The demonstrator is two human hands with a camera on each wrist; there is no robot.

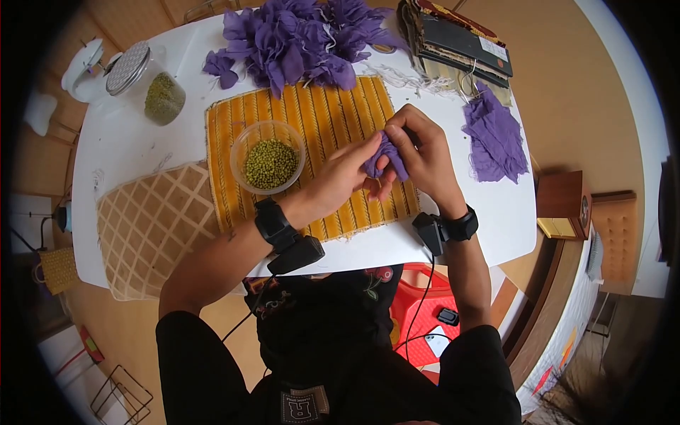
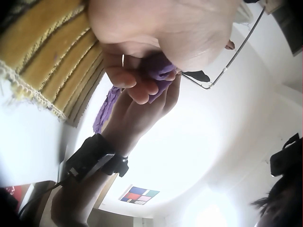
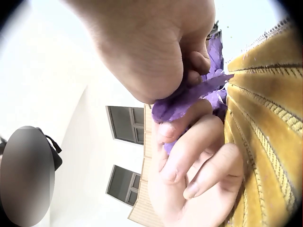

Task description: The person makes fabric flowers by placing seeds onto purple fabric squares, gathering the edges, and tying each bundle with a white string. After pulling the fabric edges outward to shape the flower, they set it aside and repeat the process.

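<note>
Both hands meet over the right part of a yellow striped mat [image 1: 326, 127]. Between them is a small bunched piece of purple cloth [image 1: 384, 157]. My left hand [image 1: 347, 170] holds it from below, thumb on top and fingers curled beneath. With thumb and fingers my right hand [image 1: 423, 152] pinches the cloth's upper right side. In the right wrist view, a twisted strip of the purple cloth [image 3: 184, 101] runs between the two hands. A clear round tub of green beans [image 1: 271, 161] stands on the mat, left of the hands.
A heap of purple cloth pieces [image 1: 290, 42] lies at the back. Flat purple pieces [image 1: 494, 134] lie at the right, below a stack of books [image 1: 460, 46]. A jar with a patterned lid [image 1: 163, 95] stands at the left, behind a lattice-patterned mat [image 1: 159, 219].
</note>
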